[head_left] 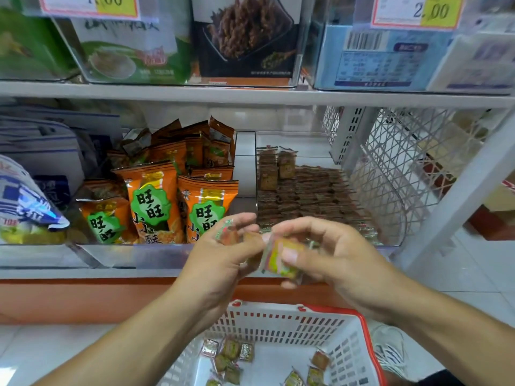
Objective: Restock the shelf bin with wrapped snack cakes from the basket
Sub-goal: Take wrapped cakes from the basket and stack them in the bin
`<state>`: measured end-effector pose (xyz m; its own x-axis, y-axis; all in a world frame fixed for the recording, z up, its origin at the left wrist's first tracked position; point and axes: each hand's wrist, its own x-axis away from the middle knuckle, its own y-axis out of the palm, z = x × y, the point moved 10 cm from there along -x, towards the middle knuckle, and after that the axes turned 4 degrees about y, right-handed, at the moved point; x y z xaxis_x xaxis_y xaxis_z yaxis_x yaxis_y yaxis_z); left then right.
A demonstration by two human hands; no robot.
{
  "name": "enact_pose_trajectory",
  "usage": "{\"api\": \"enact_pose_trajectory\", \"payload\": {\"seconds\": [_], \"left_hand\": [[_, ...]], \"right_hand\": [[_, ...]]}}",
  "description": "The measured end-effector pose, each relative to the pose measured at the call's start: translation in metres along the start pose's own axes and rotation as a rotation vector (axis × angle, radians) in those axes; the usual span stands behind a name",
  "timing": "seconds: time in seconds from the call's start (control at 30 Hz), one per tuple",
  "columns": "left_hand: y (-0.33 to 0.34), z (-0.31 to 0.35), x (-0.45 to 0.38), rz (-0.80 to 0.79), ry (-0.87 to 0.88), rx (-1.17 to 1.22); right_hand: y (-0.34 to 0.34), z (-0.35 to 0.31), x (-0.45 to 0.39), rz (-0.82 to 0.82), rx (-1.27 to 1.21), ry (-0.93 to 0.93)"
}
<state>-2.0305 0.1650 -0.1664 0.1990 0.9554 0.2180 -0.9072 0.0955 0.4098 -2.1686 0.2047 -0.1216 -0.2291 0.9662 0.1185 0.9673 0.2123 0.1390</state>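
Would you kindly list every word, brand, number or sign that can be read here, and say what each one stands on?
"2.00": price tag on the upper right bin.
".00", first digit cut off: price tag on the upper left bin.
"旺旺": green badge on the orange snack bags in the middle bin.
"小小酥": same bags, below the badge.
Too small or blurred: blue box with its barcode, black box, green box, wrapped snack cakes, blue-and-white bags.

— What sits left of centre on the lower shelf?
— Orange foil snack bags (pixel 152 201) with green badges, upright.
— And at the upper shelf's right edge?
— A yellow price tag (pixel 416 9).
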Motion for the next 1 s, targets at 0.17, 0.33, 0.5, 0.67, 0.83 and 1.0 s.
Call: {"api": "enact_pose_trajectory", "payload": {"seconds": [0.17,0.33,0.5,0.67,0.83,1.0], "left_hand": [[-0.002,0.0,0.004,0.027,0.051,-0.137],[-0.001,0.003,0.003,0.024,0.057,-0.077],[-0.006,0.009,0.002,0.035,0.092,-0.024],[-0.006,0.015,0.003,0.035,0.158,-0.044],[-0.009,0.018,0.003,0.067,0.188,-0.086],[-0.007,0.018,0.005,0.045,0.196,-0.098]], "right_hand": [[-0.009,0.014,0.0,0.131,0.204,0.029],[-0.02,0.012,-0.002,0.22,0.181,0.007],[-0.029,0.016,0.0,0.252,0.137,0.035],[-0.038,0.02,-0.002,0.301,0.075,0.066],[-0.039,0.026,-0.005,0.273,0.011,0.1],[-0.035,0.027,-0.005,0.244,-0.068,0.117]]}}
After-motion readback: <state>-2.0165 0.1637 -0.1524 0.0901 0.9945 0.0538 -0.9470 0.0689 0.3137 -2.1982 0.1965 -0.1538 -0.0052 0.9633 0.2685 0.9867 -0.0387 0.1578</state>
